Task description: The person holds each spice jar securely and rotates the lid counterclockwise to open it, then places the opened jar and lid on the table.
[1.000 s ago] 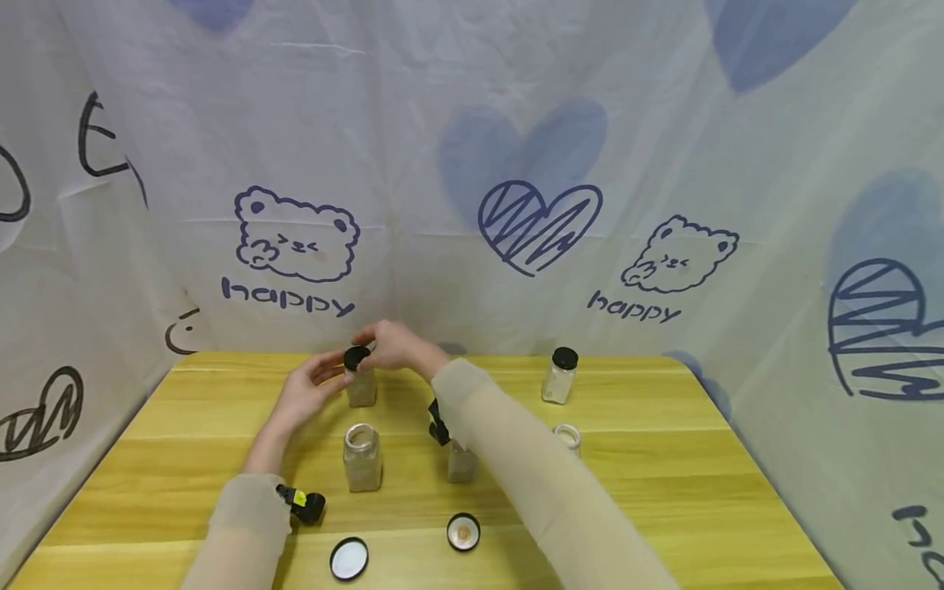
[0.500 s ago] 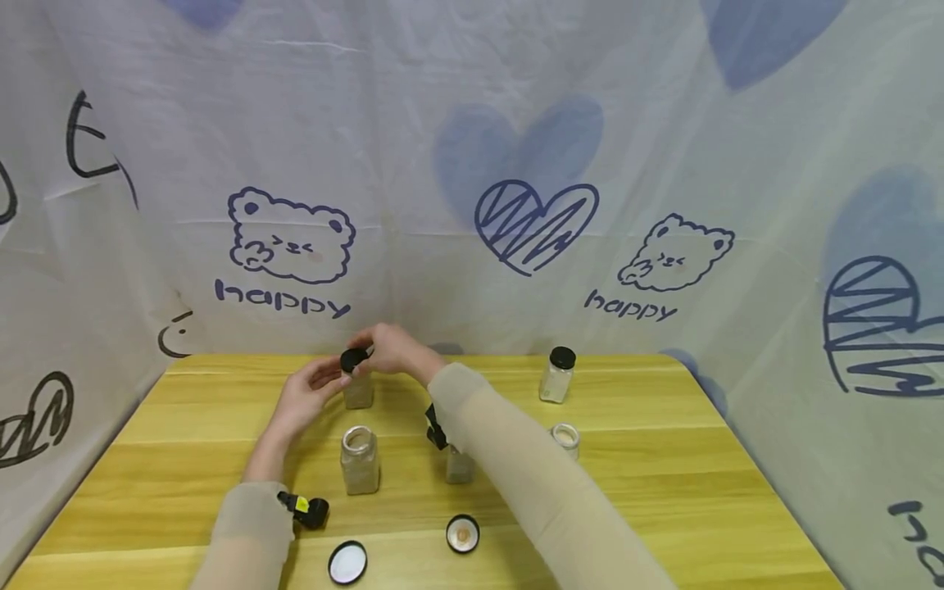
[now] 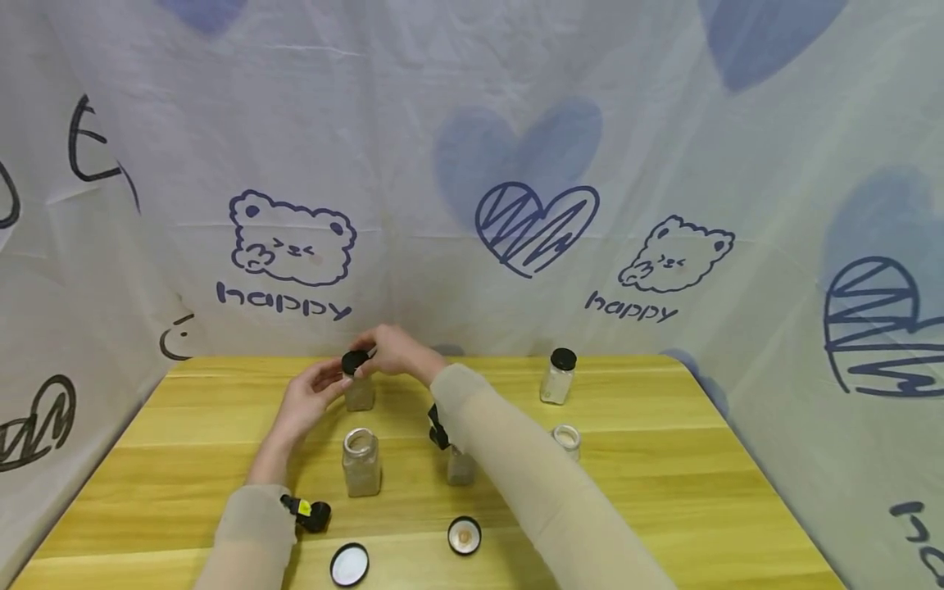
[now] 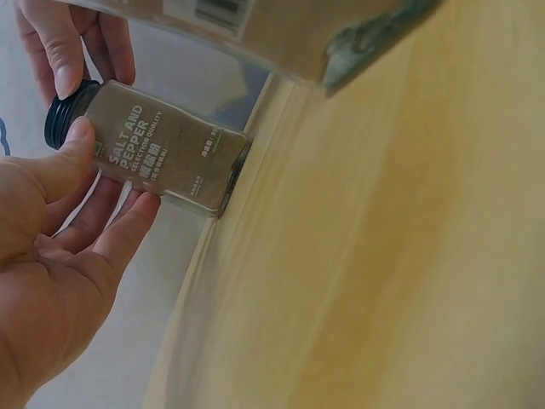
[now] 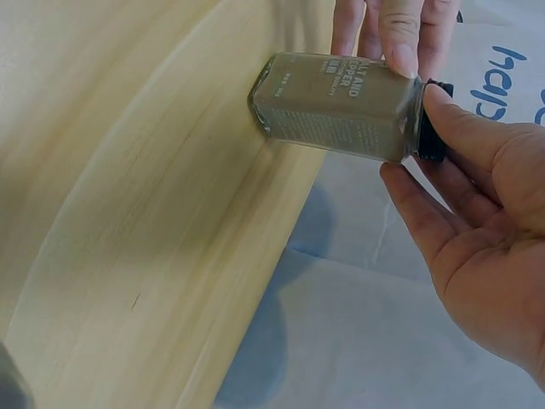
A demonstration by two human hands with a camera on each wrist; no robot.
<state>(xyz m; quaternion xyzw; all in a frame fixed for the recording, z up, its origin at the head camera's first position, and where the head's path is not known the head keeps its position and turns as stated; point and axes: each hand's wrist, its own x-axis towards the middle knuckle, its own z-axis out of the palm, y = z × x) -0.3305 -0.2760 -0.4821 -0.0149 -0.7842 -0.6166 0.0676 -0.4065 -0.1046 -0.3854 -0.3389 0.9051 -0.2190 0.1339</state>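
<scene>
Fingers of the left hand (image 3: 310,395) and right hand (image 3: 394,351), in head view, are curled round a salt-and-pepper jar (image 3: 359,397) near the wooden table's (image 3: 664,475) far edge. From the left wrist, its body is held; from the right, its lid (image 5: 432,143) is pinched.

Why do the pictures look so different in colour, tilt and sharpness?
Head view: level, yellowish table, with the held jar small and soft; left wrist view: paler wood, strongly slanted, the jar's lettering readable; right wrist view: also pale and slanted, the lettering fainter, hard to read in part.
</scene>
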